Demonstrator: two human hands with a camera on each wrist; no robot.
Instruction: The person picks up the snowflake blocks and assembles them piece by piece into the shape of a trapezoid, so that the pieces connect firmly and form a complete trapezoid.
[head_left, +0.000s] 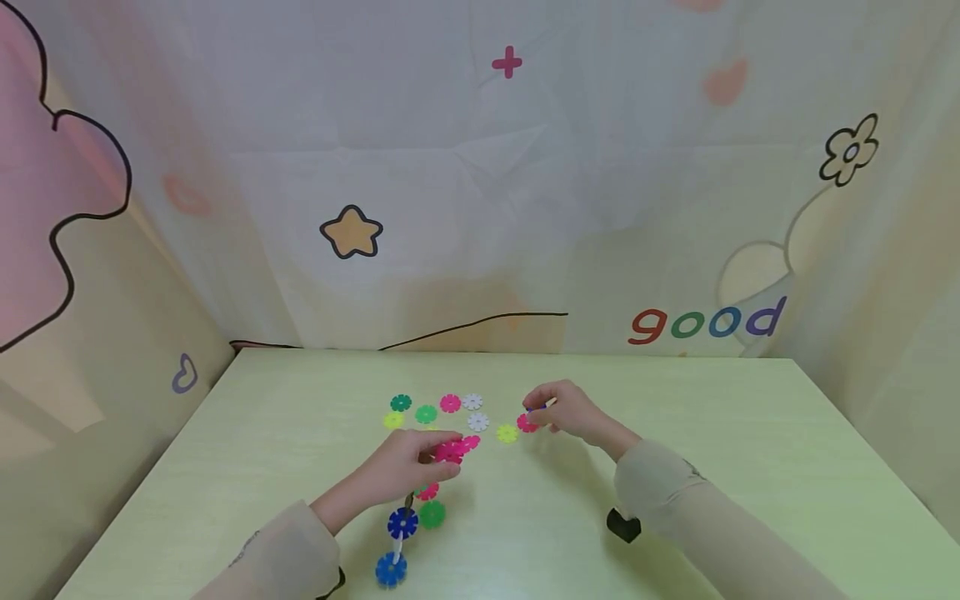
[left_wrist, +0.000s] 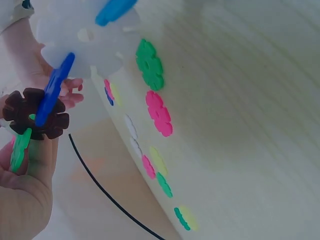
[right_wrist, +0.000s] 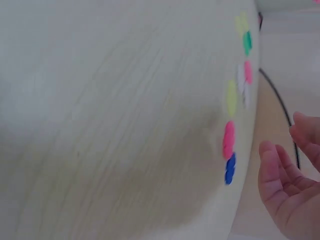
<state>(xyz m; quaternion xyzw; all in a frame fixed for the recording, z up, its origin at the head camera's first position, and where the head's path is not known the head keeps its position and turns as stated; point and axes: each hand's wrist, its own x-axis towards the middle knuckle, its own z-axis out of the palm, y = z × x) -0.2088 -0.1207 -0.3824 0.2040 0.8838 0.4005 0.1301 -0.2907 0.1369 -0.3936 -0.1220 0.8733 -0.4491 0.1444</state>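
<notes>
"Where do the hands stand?"

"The left hand [head_left: 405,463] pinches the pink discs [head_left: 450,451] at the chain's [head_left: 402,517] top, thumb under, fingers over. The rest dangles above the table [head_left: 525,533], toward the near edge. The right hand [head_left: 567,410] has bent fingers with the thumb well apart, and seems to hold nothing. It's near a blue disc [right_wrist: 230,169], at the right end of the loose row in from the far edge."

"How should that reach be done?"

"I take it as a reach for the blue disc or the pink one [right_wrist: 228,140] just beside it. I'd set thumb and fingertip on opposite sides of the rim, leave the slots uncovered, and lift straight so the neighbour doesn't drag. The left should hold steady; a swinging chain could work a shallow joint loose."

"Does one view tell more?"

"From the head, the right hand hides most of the blue disc; the right wrist view shows it clear, with a gap to the fingers. The left wrist view shows a brown disc [left_wrist: 22,111] joined to a dark blue one [left_wrist: 55,90], then a broad white one [left_wrist: 80,47]. From the head, the brown and white are mere slivers. Only the head view shows the pink grip properly."
</notes>
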